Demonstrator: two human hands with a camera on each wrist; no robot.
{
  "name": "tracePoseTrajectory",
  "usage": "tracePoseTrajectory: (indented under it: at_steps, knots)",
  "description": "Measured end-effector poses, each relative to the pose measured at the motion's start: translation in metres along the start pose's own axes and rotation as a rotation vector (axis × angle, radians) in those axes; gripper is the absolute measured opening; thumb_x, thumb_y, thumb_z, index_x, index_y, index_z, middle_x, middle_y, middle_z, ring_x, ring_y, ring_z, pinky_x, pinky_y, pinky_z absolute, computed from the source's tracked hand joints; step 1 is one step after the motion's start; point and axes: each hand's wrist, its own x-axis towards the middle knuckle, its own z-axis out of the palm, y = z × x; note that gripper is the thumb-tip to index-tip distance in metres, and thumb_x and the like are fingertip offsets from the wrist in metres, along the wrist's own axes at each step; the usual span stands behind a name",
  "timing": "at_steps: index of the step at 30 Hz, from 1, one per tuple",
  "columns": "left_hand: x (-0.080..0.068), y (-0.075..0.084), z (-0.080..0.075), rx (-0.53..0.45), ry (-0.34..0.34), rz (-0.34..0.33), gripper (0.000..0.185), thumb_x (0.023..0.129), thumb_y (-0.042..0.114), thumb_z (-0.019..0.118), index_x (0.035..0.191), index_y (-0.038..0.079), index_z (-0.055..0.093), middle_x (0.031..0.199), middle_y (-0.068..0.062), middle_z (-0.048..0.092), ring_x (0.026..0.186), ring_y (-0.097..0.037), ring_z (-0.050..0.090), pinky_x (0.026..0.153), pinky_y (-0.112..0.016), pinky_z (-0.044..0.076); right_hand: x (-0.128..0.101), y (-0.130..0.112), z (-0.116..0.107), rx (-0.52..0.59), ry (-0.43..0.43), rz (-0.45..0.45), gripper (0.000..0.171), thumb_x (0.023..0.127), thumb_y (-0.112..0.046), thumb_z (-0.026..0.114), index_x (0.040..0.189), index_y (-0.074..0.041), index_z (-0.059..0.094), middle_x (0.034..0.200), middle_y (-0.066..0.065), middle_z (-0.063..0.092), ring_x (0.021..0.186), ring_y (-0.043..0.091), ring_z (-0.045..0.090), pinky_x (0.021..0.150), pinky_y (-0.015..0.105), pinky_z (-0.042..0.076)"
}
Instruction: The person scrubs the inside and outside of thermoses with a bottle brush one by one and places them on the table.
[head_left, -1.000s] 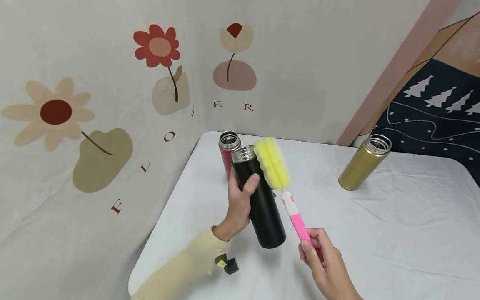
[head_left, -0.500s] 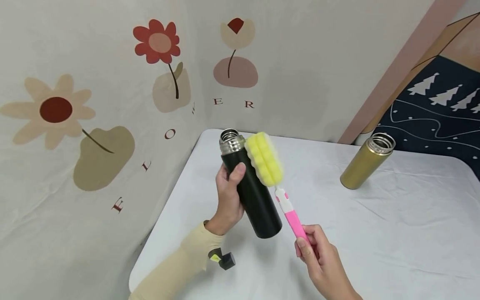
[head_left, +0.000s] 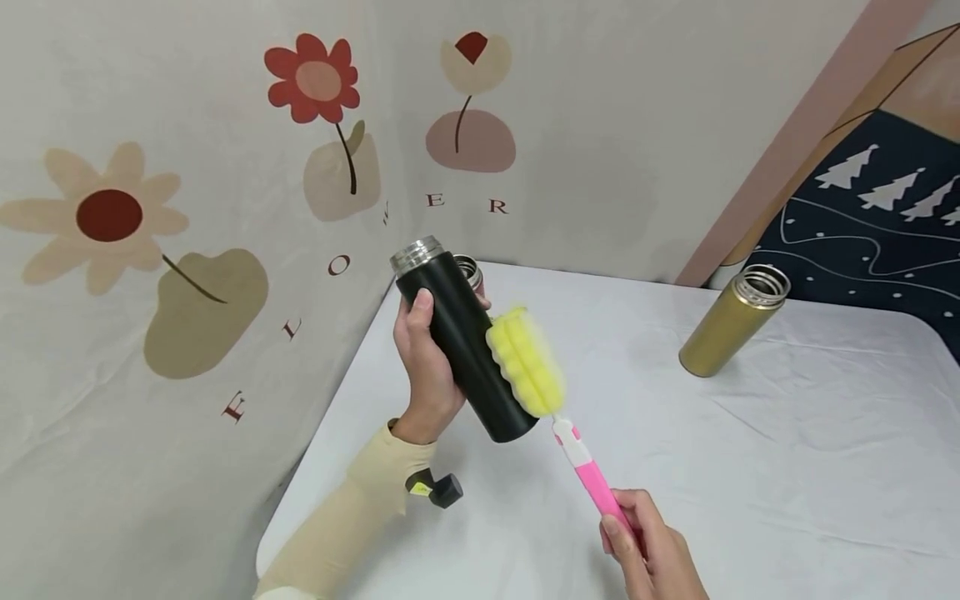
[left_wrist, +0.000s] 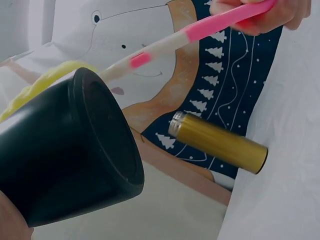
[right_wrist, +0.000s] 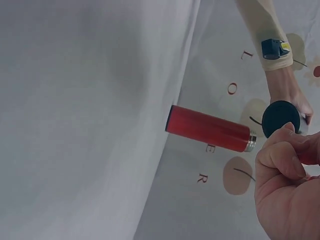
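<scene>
Our left hand wraps its fingers and thumb round the upper body of the tall matte-black cylindrical steel flask, holding it in the air above the near left corner of the white cloth-covered table. Our right hand pinches the end of the pink-and-white plastic handle of the bottle brush, fingers curled about it, and the brush's knobbly yellow sponge head lies against the flask's right side, touching the lower half of the wall. The flask's long axis is tilted: its silver threaded mouth points up, to the left and away from us, and its flat black base, which fills the left wrist view, points down toward us and the right. The brush runs nearly parallel, head up-left, handle down-right. To wipe the outside well, we judge that we should keep the left grip firm and high so the sponge has bare wall to travel, press the sponge flat along the axis instead of on its edge, and turn the flask a little between strokes. Just behind the black flask stands a dark red open-mouthed steel flask, mostly hidden in the head view. Well apart, at the far right, stands a gold open-mouthed steel flask.
</scene>
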Motion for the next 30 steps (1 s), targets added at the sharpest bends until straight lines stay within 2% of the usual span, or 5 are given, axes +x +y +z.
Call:
tracePoseTrajectory:
  at_steps: [5,11,17,24,30]
  knots:
    - [0.007,0.006,-0.004,-0.022,0.03,0.006,0.042,0.11,0.033,0.047,0.139,0.003,0.051,0.097,-0.025,0.069,0.072,-0.03,0.074,0.067,-0.043,0.066,-0.014,0.004,-0.006,-0.09,0.024,0.113,0.031,0.096,0.014,0.07,0.116,-0.009,0.062,0.072,-0.017,0.052,0.053,-0.004,0.039,0.043,0.021,0.037]
    - [0.018,0.013,-0.014,-0.04,0.109,0.01,0.044,0.107,0.034,0.064,0.134,0.0,0.057,0.098,-0.022,0.07,0.074,-0.029,0.075,0.07,-0.042,0.067,-0.022,0.013,-0.028,-0.264,0.086,0.19,0.023,0.099,0.006,0.073,0.114,-0.009,0.064,0.068,-0.02,0.038,0.052,-0.002,0.033,0.042,0.021,0.033]
    - [0.023,0.018,-0.017,-0.092,0.145,0.036,0.047,0.104,0.032,0.068,0.133,-0.003,0.058,0.098,-0.021,0.07,0.072,-0.028,0.074,0.072,-0.042,0.066,-0.022,0.021,-0.048,-0.414,0.154,0.137,0.02,0.097,-0.001,0.079,0.107,-0.016,0.069,0.062,-0.023,0.03,0.049,-0.004,0.025,0.041,0.017,0.025]
    - [0.017,0.01,-0.002,-0.061,0.103,0.1,0.04,0.104,0.029,0.065,0.126,-0.004,0.06,0.1,-0.02,0.071,0.077,-0.028,0.076,0.072,-0.045,0.067,-0.004,0.034,-0.06,-0.368,0.139,-0.105,0.028,0.089,0.004,0.084,0.105,-0.017,0.075,0.065,-0.024,0.034,0.053,-0.009,0.027,0.045,0.012,0.025]
    - [0.017,0.001,0.001,-0.048,0.123,0.195,0.04,0.102,0.026,0.067,0.128,-0.003,0.059,0.1,-0.02,0.069,0.076,-0.028,0.075,0.071,-0.043,0.067,-0.008,0.035,-0.058,-0.362,0.111,-0.086,0.035,0.083,0.005,0.088,0.101,-0.023,0.074,0.065,-0.027,0.032,0.053,-0.011,0.028,0.045,0.01,0.026]
